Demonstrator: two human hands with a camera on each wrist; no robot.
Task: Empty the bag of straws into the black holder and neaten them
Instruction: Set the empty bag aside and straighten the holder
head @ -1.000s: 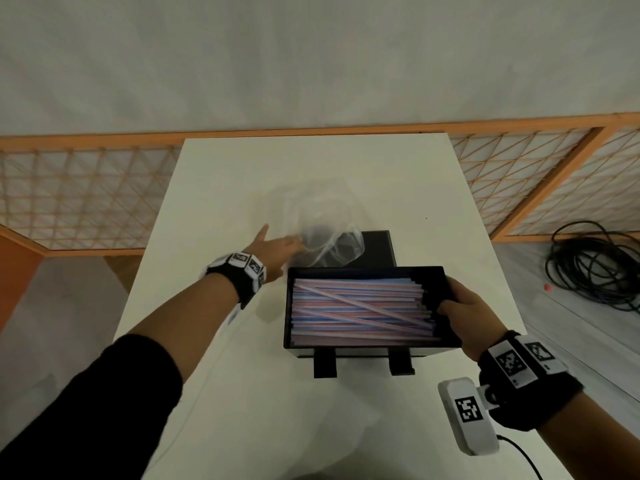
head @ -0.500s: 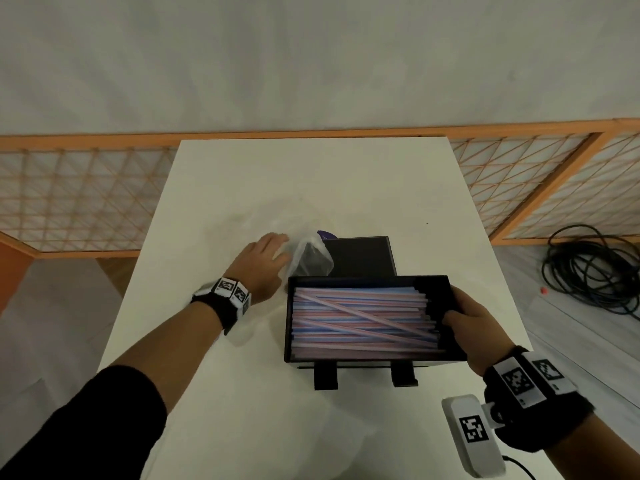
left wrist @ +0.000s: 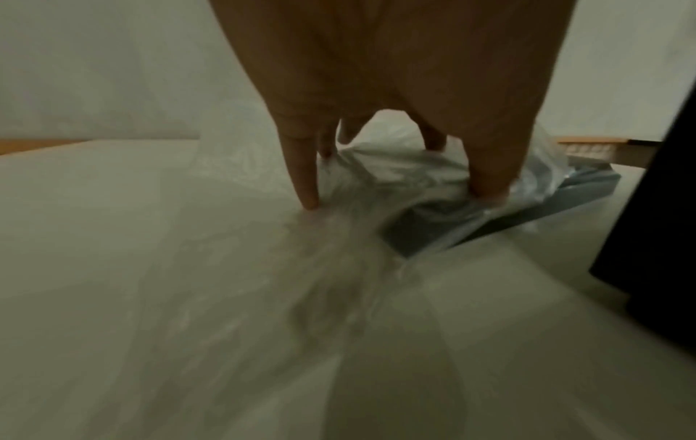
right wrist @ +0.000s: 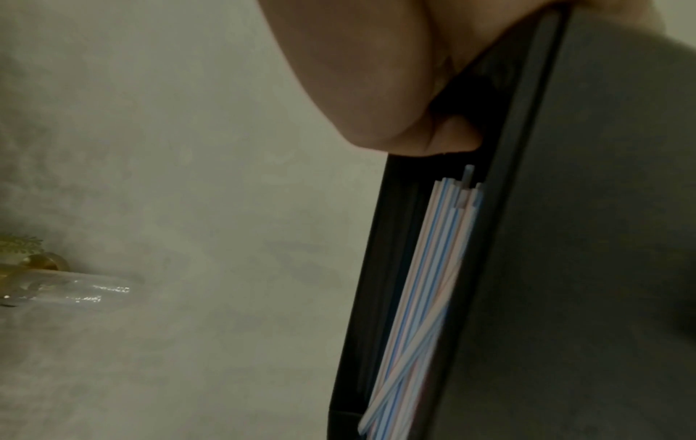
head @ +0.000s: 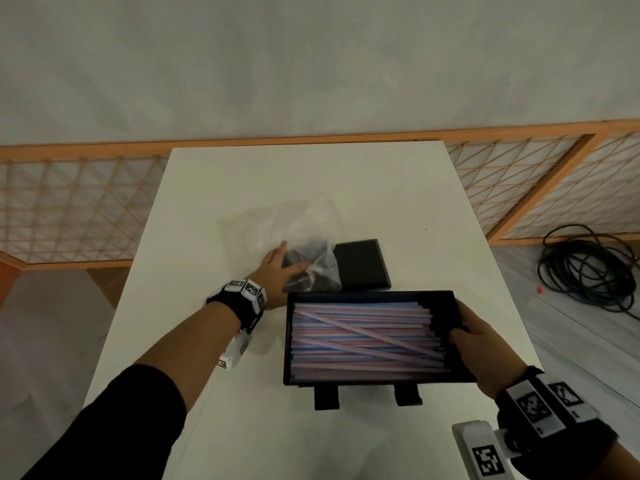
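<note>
The black holder point(head: 286, 341) stands near the middle of the white table, filled with pink and blue straws point(head: 363, 337) lying lengthwise, a few slanted across the top. My right hand point(head: 464, 327) grips its right end, thumb over the rim; the right wrist view shows the holder point(right wrist: 565, 268) and straws point(right wrist: 425, 282) close up. The clear empty bag point(head: 311, 258) lies crumpled behind the holder, partly over a flat black lid point(head: 360, 265). My left hand point(head: 280, 268) rests on it. In the left wrist view my left hand point(left wrist: 399, 196) presses the bag point(left wrist: 376, 166) down with straight fingers point(left wrist: 309, 193).
The table point(head: 311, 185) stretches bare beyond the bag. An orange lattice fence point(head: 69, 209) runs behind and to both sides. A coil of black cable point(head: 588, 271) lies on the floor to the right. The holder's two feet point(head: 325, 398) stick out toward me.
My left hand has brought the bag down from the air onto the table and lid, then flattened over it. My right hand has kept hold of the holder's right end.
</note>
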